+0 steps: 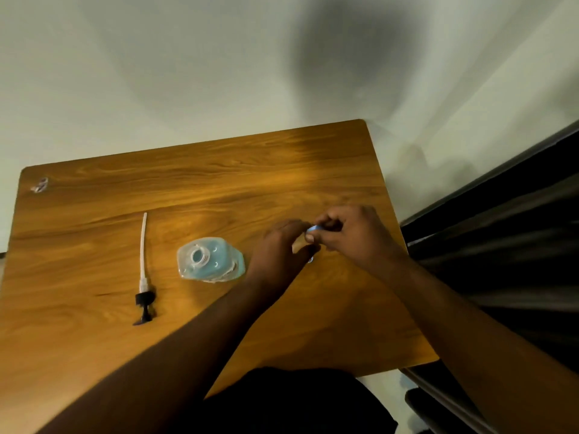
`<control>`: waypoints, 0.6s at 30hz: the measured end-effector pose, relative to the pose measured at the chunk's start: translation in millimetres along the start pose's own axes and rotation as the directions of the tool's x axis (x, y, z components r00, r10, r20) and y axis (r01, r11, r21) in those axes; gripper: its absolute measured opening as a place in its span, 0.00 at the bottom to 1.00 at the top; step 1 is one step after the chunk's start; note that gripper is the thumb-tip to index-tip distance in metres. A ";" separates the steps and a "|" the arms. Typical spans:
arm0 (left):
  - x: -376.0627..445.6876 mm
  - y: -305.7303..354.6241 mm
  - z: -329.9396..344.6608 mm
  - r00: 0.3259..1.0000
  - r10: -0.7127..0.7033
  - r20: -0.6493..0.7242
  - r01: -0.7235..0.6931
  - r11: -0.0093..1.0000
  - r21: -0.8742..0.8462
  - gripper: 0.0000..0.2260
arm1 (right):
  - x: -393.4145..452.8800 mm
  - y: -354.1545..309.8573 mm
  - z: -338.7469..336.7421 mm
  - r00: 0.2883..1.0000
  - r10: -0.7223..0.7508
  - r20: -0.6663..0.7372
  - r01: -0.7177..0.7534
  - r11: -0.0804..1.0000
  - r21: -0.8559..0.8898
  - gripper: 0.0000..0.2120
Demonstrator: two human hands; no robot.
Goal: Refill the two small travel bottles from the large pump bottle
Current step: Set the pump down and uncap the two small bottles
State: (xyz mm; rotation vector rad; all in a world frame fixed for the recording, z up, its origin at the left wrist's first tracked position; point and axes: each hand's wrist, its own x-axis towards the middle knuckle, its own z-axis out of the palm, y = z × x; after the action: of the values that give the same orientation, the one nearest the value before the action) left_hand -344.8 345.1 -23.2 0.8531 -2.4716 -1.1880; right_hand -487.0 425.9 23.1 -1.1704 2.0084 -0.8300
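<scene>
The large bottle [210, 259], clear with blue liquid, stands open on the wooden table [94, 245], seen from above. Its pump head [144, 278], black with a long white tube, lies flat to the left. My left hand [279, 252] is closed around a small travel bottle [300, 245], which is mostly hidden by my fingers. My right hand [347, 233] pinches a small blue cap [314, 228] at the top of that bottle. A second travel bottle is not visible.
A small clear object [40, 184] lies at the far left corner of the table. A dark frame or furniture [501, 230] runs along the right side. The table's right edge is close to my right hand.
</scene>
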 end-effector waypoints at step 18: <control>-79.0 -30.0 -19.8 0.985 -0.090 0.145 0.135 0.929 -0.345 0.09 | -39.4 -36.8 30.9 0.825 -0.334 0.456 0.495 0.817 -0.297 0.10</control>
State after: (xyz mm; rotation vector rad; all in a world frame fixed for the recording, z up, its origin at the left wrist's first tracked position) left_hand -261.3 366.5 -33.3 0.8457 -2.2193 -1.7117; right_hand -430.0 440.7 42.8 -1.9105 1.6429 -0.3301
